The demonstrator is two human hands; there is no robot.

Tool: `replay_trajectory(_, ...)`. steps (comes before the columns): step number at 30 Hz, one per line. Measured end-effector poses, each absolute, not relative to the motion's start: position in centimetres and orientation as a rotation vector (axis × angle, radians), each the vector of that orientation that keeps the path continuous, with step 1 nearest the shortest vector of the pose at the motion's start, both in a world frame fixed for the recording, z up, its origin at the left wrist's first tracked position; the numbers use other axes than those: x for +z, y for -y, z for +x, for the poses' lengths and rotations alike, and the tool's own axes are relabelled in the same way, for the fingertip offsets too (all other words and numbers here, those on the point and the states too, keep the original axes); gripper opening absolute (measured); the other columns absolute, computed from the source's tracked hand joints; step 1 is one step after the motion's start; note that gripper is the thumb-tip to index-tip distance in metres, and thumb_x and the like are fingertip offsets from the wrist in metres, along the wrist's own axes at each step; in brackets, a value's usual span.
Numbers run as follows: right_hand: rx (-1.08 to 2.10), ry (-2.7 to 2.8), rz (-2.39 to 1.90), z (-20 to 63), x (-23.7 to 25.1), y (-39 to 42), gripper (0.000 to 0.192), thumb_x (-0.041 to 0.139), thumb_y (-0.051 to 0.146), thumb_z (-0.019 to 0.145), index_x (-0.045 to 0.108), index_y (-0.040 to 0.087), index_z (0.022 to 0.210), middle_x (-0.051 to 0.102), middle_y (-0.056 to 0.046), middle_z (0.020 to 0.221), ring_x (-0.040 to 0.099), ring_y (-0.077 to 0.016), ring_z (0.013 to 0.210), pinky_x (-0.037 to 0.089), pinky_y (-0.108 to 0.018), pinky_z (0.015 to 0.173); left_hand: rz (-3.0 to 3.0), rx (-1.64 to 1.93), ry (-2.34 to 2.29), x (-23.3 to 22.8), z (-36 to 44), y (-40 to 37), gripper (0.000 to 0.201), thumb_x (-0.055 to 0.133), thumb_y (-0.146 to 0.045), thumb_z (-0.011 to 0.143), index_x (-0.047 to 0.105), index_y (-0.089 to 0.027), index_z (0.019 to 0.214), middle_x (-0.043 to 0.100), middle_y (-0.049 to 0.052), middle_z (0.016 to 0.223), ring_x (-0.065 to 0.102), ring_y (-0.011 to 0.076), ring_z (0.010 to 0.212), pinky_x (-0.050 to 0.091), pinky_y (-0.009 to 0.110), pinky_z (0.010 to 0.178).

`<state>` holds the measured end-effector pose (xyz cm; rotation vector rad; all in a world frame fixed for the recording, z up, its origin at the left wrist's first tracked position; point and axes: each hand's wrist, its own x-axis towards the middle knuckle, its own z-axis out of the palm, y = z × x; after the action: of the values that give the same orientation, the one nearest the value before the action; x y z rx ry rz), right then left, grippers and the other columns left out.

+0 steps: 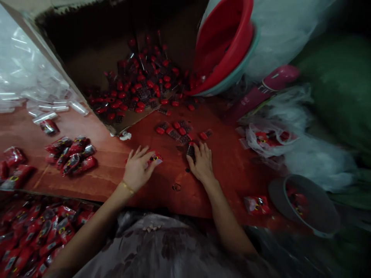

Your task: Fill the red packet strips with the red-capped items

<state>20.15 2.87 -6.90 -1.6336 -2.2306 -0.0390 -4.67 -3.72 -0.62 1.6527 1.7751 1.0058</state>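
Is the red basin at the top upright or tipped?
Tipped. The red basin lies on its side, nested in a teal basin, its mouth facing the cardboard box of loose red pieces.

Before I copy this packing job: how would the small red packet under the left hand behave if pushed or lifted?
The red packet under the left hand looks wrapped in glossy film, so probably slippery and crinkly. It seems small and flat, so likely light, sliding across the wooden table rather than rolling.
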Motion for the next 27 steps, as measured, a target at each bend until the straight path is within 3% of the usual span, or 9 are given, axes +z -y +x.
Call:
replay_trajectory(2,-0.067,2.166,-1.579,20.4,-7.0,-2.7,0.049,0.036,0.040,0.089,0.044,0.010,0.127,0.037,-0.020,0.138,0.025,-0.0324,0.132,0.028,-0.055,0.102,2.015,0.732,-1.903,-1.5,-3.6,2.7,0.029,0.060,-0.035,0.078,0.067,-0.020,0.102,0.051,0.014,0.131,0.035,0.0343,0.129,0.018,0.057,0.107)
replay_trajectory(5,-0.087,2.076,-1.499,20.8,-6.9,-2.0,0.041,0.039,0.036,0.089,0.051,0.011,0.119,0.044,-0.020,0.132,0.032,-0.0307,0.129,0.031,-0.053,0.101,2.225,0.495,-1.976,-3.2,-3.4,1.8,0.030,0.053,-0.036,0.083,0.066,-0.022,0.106,0.054,0.013,0.128,0.035,0.0352,0.129,0.020,0.059,0.104)
replay_trajectory(10,-0.027,1.973,-1.364,19.5,-5.2,-0.5,0.026,0.047,0.030,0.086,0.061,0.015,0.102,0.058,-0.015,0.119,0.046,-0.0274,0.119,0.034,-0.049,0.100,2.271,0.527,-1.993,-4.4,-3.9,2.1,0.028,0.048,-0.038,0.085,0.069,-0.026,0.100,0.061,0.008,0.120,0.038,0.0353,0.127,0.022,0.060,0.102)
replay_trajectory(13,0.214,1.917,-1.296,17.0,-4.0,0.5,0.023,0.047,0.029,0.086,0.063,0.018,0.098,0.065,-0.010,0.106,0.056,-0.0225,0.105,0.041,-0.041,0.093,2.224,0.628,-2.017,-3.9,-3.7,2.6,0.030,0.048,-0.041,0.085,0.068,-0.028,0.104,0.060,0.008,0.122,0.042,0.0344,0.124,0.026,0.058,0.101)
replay_trajectory(17,0.759,1.753,-1.265,12.8,-3.5,1.3,0.027,0.050,0.036,0.084,0.063,0.017,0.097,0.068,-0.008,0.093,0.062,-0.0186,0.084,0.048,-0.031,0.076,2.168,0.788,-1.998,-2.7,-3.3,3.2,0.028,0.049,-0.036,0.085,0.065,-0.031,0.108,0.056,0.007,0.127,0.041,0.0328,0.125,0.024,0.058,0.102)
replay_trajectory(20,1.019,1.622,-1.193,10.9,-3.3,1.2,0.025,0.052,0.039,0.082,0.064,0.017,0.084,0.067,-0.003,0.077,0.060,-0.0151,0.069,0.046,-0.025,0.065,2.089,0.950,-1.901,-1.9,-3.2,3.6,0.033,0.052,-0.032,0.084,0.060,-0.028,0.116,0.052,0.007,0.132,0.036,0.0305,0.129,0.022,0.055,0.105)
replay_trajectory(23,1.063,1.536,-1.178,10.6,-3.0,1.1,0.029,0.047,0.037,0.085,0.061,0.017,0.070,0.058,0.001,0.062,0.051,-0.0115,0.058,0.040,-0.022,0.057,1.706,1.185,-1.776,-1.6,-2.9,3.6,0.057,0.059,-0.039,0.078,0.046,-0.018,0.130,0.050,0.012,0.133,0.044,0.0267,0.124,0.034,0.043,0.102)
replay_trajectory(25,1.020,1.498,-1.219,10.9,-2.8,1.3,0.033,0.046,0.038,0.085,0.054,0.017,0.061,0.048,0.003,0.054,0.043,-0.0095,0.052,0.035,-0.021,0.051,1.369,1.244,-1.619,-1.5,-2.6,3.5,0.057,0.061,-0.042,0.075,0.051,-0.014,0.124,0.059,0.013,0.121,0.056,0.0236,0.108,0.046,0.034,0.089)
replay_trajectory(27,0.981,1.478,-1.262,11.1,-2.7,1.5,0.039,0.044,0.041,0.086,0.045,0.018,0.054,0.038,0.005,0.051,0.035,-0.0084,0.049,0.029,-0.021,0.048,1.110,1.240,-1.460,-1.5,-2.2,3.3,0.043,0.062,-0.043,0.073,0.065,-0.012,0.103,0.069,0.009,0.098,0.063,0.0192,0.085,0.050,0.027,0.074)
